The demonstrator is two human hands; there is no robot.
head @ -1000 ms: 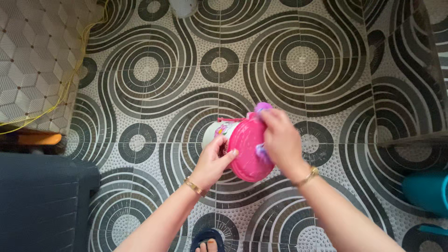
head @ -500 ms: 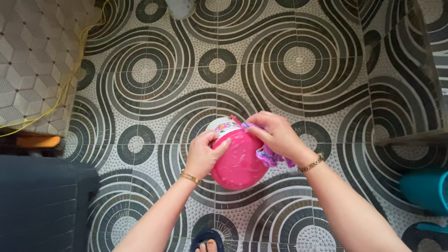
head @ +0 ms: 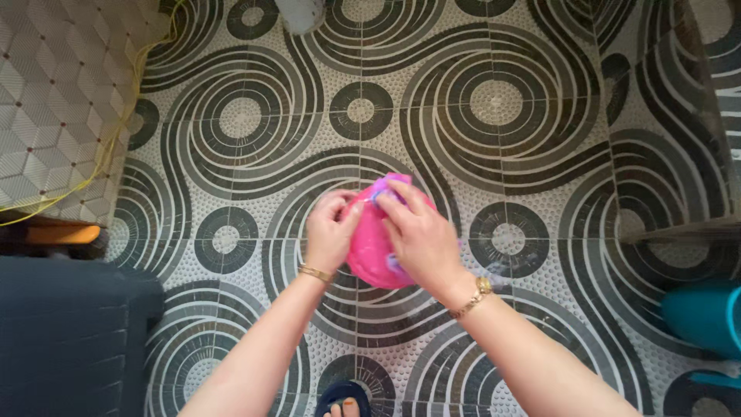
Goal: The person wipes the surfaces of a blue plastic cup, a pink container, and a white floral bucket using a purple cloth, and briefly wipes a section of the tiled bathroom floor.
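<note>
A round pink plastic container (head: pixel 369 245) hangs over the patterned floor, held up between both hands. My left hand (head: pixel 329 232) grips its left edge, thumb and fingers curled over the rim. My right hand (head: pixel 417 235) lies across its front and presses a purple scrubber (head: pixel 390 183) against the pink surface; most of the scrubber is hidden under the fingers. Each wrist wears a gold bracelet.
The floor (head: pixel 494 100) is tiled in black and white swirls. A dark plastic bin (head: pixel 69 332) stands at the lower left beside an orange object (head: pixel 65 232) and a yellow cord. A teal bucket (head: pixel 702 316) sits at the right edge. My sandalled foot (head: pixel 345 398) shows at the bottom.
The right hand swept with the scrubber from the container's right side across to its upper middle. The container turned, so its white decorated side no longer shows, and the left hand shifted up its edge.
</note>
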